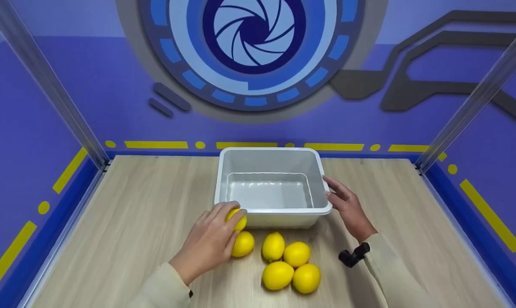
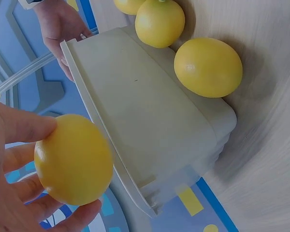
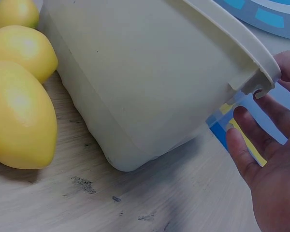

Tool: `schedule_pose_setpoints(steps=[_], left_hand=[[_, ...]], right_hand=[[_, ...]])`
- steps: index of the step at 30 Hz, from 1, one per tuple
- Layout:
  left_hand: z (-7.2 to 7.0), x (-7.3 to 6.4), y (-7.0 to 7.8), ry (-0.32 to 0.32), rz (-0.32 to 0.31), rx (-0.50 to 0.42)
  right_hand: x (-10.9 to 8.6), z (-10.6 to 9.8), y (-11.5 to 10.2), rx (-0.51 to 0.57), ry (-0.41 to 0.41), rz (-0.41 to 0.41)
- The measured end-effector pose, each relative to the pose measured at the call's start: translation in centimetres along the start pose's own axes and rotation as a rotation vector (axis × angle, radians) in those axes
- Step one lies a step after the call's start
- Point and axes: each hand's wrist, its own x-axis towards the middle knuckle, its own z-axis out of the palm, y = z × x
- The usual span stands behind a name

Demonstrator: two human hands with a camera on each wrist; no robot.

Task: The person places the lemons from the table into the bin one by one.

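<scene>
Held lemon: one glossy yellow oval lemon [image 2: 75,159] is carried at the 7 o'clock corner of the bin, beside the rim; whether it is held above rim height cannot be told.
Left grip: the left hand [image 1: 210,235] is closed about halfway, with the thumb and curved fingers set round the fruit.
Right grip: the right hand [image 1: 351,209] is spread loosely, with its fingertips rested on the 3 o'clock rim; no lemon is held in it.
Lemon handling: little weight, firmness and a slightly slippery skin are to be expected; bruising seems unlikely, but rolling should be allowed for.
Lemon hold: the widest girth is best taken between thumb and opposed fingers, with the pointed ends left free.
Bin handling: the pale grey rectangular plastic bin [image 1: 275,218] is judged light and fairly stiff, so it could be slid by a nudge; it is best held by the lipped rim.
Lemon count: six in all, one held and five set on the light wood-grain table [image 1: 155,192].
Loose lemons: a single lemon [image 1: 243,244] is placed at 10 o'clock from a group of four, made up of the 11 o'clock lemon [image 1: 273,247], the 1 o'clock lemon [image 1: 297,254], the 5 o'clock lemon [image 1: 307,278] and the 7 o'clock lemon [image 1: 278,275].
Bin count: one.
</scene>
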Motion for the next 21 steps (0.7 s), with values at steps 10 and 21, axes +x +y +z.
schedule_pose_setpoints(steps=[10,21], left_hand=[[0.19,0.05,-0.15,0.019,0.012,0.016],[0.34,0.29,-0.22,0.026,0.004,0.022]], right_hand=[[0.04,0.03,0.18,-0.007,0.012,0.000],[0.10,0.04,0.06,0.011,0.010,0.009]])
